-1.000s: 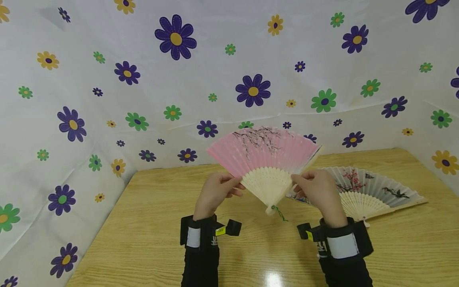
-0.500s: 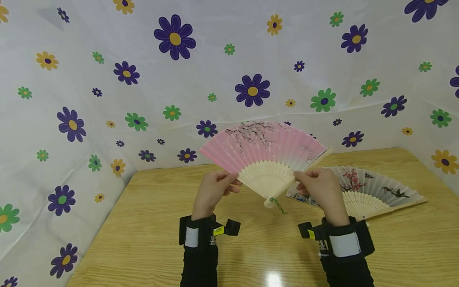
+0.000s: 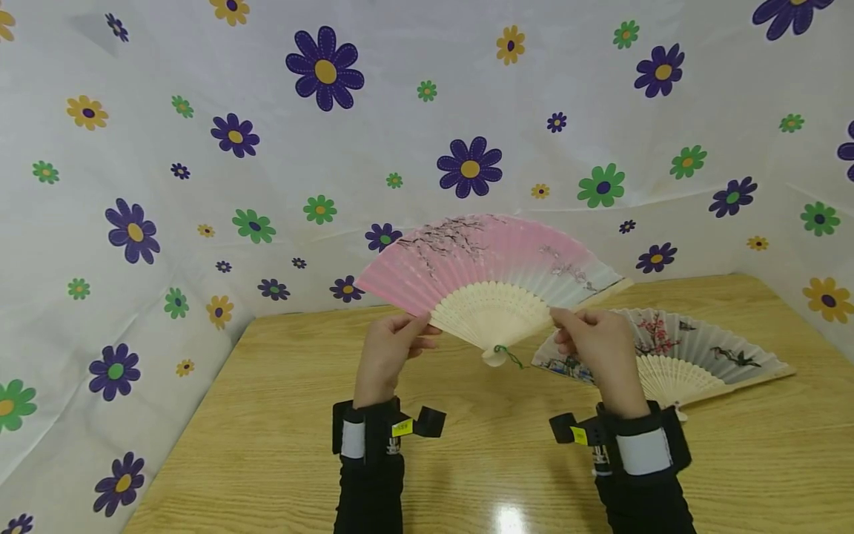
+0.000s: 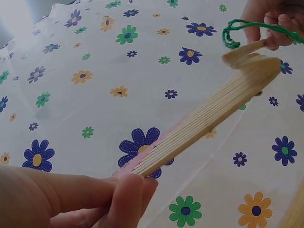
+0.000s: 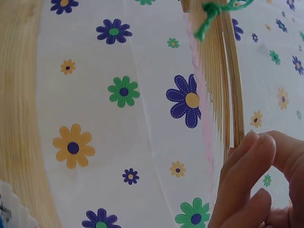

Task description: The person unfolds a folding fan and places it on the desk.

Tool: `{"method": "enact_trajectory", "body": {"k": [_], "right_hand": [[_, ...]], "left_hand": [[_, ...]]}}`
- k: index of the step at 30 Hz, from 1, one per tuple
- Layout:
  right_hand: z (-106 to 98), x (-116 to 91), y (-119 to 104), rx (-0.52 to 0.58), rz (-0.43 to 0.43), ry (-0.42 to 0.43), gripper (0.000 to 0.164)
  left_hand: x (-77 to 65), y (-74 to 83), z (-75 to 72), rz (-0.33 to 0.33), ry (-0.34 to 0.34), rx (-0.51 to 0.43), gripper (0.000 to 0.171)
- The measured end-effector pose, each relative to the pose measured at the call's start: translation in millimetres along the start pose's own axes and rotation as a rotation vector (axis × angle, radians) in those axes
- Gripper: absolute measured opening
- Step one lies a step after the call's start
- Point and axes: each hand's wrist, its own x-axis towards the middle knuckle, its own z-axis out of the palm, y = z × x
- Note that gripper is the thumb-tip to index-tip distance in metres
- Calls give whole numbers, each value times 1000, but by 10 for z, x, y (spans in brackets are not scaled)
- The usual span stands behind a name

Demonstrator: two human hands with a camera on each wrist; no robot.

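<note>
A pink folding fan with a blossom print and pale slatted ribs is spread wide above the table. My left hand pinches its left outer rib between thumb and fingers, while my right hand pinches the right outer rib. In the left wrist view the ribs appear nearly edge-on, running from the fingers to the pivot end. From that pivot hangs a green cord. Behind my right hand, a second folding fan, whitish with red blossoms and dark birds, lies spread on the table, partly hidden by the hand.
The wooden table extends under both arms. A white cloth with purple, green and yellow flowers hangs behind it and along its sides. Each wrist carries a black strap with a small camera.
The pink fan has spread wider, showing more of its pale right part, and has risen slightly. My left hand has shifted a little left and up; the white fan stays put.
</note>
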Motion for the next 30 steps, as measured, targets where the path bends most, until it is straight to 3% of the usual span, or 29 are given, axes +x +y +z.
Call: {"method": "enact_trajectory", "body": {"k": [6,11,22,30], "right_hand": [[-19,59,24,178,72,-125,33],[-18,81,39,237,96,-185,38],[40,67,32,352,123,-218,39],[153,65,53,437,141,-250,38]], "left_hand": [[3,-9,-50,-19,65,-84,30],[14,-22,-69,-23,118,-116,29],[46,-29,-99,-27,121,-151,28],[70,-75,-200,-31,158,-173,28]]}}
